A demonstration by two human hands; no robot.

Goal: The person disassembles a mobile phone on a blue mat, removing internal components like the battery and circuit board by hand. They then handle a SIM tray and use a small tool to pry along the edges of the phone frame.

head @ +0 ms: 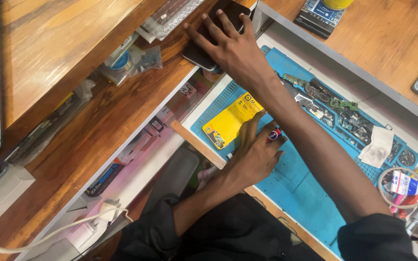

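At the top centre of the frame our right hand lies flat, fingers spread, on a dark phone; smooth, rigid and likely slippery, we judge, best gripped by its edges. Mid-frame, our left hand curls around a small red-and-blue tube, touching a yellow battery.

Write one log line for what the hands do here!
right hand: on dark phone | left hand: pen, yellow card | blue mat

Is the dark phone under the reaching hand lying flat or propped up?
Flat. The dark phone lies on the wooden desk, with the right hand spread across it, fingers extended.
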